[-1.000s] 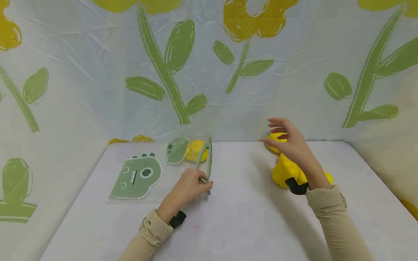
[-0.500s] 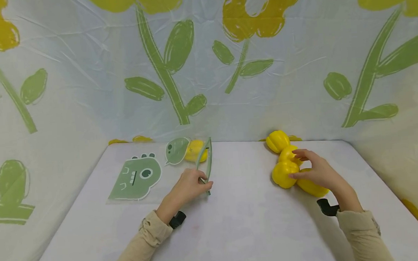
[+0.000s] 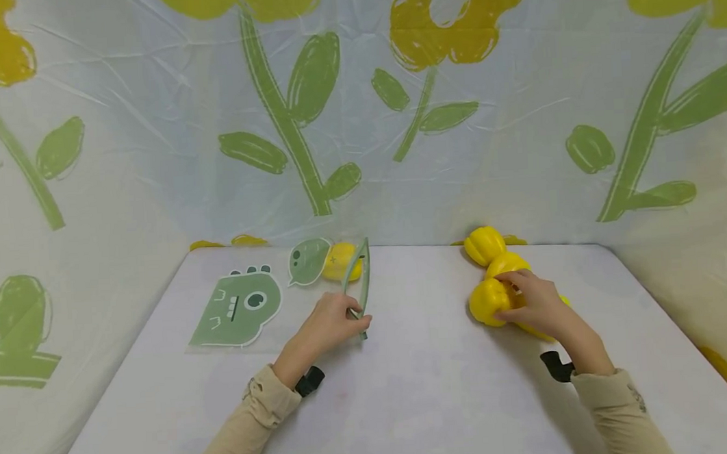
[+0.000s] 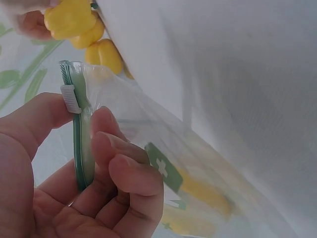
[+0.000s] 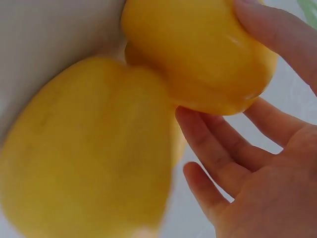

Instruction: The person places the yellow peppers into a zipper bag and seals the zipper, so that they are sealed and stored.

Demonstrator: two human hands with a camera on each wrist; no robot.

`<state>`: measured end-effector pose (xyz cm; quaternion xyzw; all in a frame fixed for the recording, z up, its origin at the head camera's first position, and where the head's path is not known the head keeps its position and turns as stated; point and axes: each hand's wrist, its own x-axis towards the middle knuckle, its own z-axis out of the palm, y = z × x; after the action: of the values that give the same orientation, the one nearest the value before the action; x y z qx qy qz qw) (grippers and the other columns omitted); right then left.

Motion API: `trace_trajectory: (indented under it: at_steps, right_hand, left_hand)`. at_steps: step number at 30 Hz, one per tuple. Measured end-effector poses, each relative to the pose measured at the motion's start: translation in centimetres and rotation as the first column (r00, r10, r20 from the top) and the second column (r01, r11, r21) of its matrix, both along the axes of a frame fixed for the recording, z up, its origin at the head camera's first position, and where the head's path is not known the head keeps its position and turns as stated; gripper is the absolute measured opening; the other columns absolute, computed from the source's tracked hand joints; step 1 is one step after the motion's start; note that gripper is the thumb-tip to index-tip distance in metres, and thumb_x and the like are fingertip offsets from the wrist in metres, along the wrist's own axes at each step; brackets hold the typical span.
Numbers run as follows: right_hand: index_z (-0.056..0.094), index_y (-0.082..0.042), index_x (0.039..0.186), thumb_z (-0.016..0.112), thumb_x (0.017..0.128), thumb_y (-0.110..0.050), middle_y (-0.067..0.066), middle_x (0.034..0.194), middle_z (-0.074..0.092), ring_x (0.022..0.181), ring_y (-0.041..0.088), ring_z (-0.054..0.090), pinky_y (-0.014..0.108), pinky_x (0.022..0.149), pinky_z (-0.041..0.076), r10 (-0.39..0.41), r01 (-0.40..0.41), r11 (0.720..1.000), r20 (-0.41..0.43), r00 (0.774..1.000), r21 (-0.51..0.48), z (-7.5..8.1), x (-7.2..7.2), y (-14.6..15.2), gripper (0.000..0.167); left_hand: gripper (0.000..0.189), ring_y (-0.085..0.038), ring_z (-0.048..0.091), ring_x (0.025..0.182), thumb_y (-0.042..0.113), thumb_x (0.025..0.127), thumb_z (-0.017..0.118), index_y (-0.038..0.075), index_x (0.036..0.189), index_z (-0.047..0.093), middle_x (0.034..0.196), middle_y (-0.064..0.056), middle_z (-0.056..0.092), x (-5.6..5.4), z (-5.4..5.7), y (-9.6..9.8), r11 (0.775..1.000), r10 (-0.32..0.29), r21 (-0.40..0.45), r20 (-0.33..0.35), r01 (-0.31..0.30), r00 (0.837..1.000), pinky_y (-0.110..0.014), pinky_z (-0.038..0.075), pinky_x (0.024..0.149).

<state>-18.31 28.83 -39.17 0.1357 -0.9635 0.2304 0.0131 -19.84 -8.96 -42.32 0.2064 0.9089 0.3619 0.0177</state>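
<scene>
My left hand [image 3: 328, 323] holds the open edge of a clear zip bag [image 3: 238, 312] printed with a green cartoon monster. In the left wrist view, the green zip strip [image 4: 83, 144] with its white slider [image 4: 71, 99] lies between thumb and fingers, mouth parted. A yellow bell pepper [image 3: 340, 261] shows inside the bag near its mouth. To the right, my right hand [image 3: 543, 307] grips the nearest yellow bell pepper [image 3: 487, 303] of a cluster, thumb on one side and fingertips on the other. In the right wrist view this pepper [image 5: 198, 49] sits beside a larger-looking one [image 5: 89, 153].
More yellow bell peppers stand close around the gripped one: one at the back [image 3: 485, 246], one just behind it [image 3: 509, 264], and one partly hidden under my right hand. The white table [image 3: 408, 375] ends at a flower-printed cloth wall [image 3: 411, 197].
My right hand came down from above the back pepper, moved right and toward me, then closed on the front pepper, shifting it slightly left. My left hand and the bag stayed in place.
</scene>
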Motion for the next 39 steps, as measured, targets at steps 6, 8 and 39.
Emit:
trace_trajectory:
  at_steps: [6, 8, 39]
  right_hand:
    - [0.061, 0.001, 0.124, 0.084, 0.073, -0.016, 0.020, 0.113, 0.056, 0.098, 0.036, 0.055, 0.057, 0.085, 0.042, 0.069, -0.065, 0.996, -0.075, 0.995, 0.059, 0.2, -0.5, -2.2, 0.058]
    - [0.061, 0.000, 0.124, 0.084, 0.074, -0.015, 0.019, 0.115, 0.054, 0.101, 0.036, 0.052, 0.056, 0.088, 0.043, 0.086, -0.084, 0.996, -0.054, 0.995, 0.042, 0.1, -1.0, -3.0, 0.057]
    - [0.045, 0.002, 0.130, 0.087, 0.070, -0.008, 0.020, 0.124, 0.056, 0.112, 0.036, 0.053, 0.057, 0.098, 0.040, 0.125, -0.106, 0.980, 0.105, 0.987, -0.169, -3.1, -2.9, -4.4, 0.074]
  left_hand:
    - [0.016, -0.007, 0.059, 0.059, 0.020, 0.084, 0.073, 0.005, 0.088, 0.077, 0.080, -0.006, 0.072, 0.0, 0.0, 0.1, 1.000, -0.005, 0.000, 0.011, 0.005, 1.000, -0.024, 0.049, 0.055]
    - [0.016, -0.007, 0.059, 0.059, 0.020, 0.084, 0.073, 0.004, 0.089, 0.077, 0.080, -0.006, 0.073, 0.0, 0.0, 0.1, 1.000, -0.007, -0.002, 0.009, 0.007, 1.000, -0.024, 0.049, 0.055]
    - [0.017, -0.008, 0.057, 0.056, 0.019, 0.085, 0.073, 0.003, 0.090, 0.076, 0.075, -0.004, 0.071, 0.1, 0.0, 0.1, 1.000, -0.008, 0.008, 0.013, 0.008, 1.000, -0.024, 0.048, 0.053]
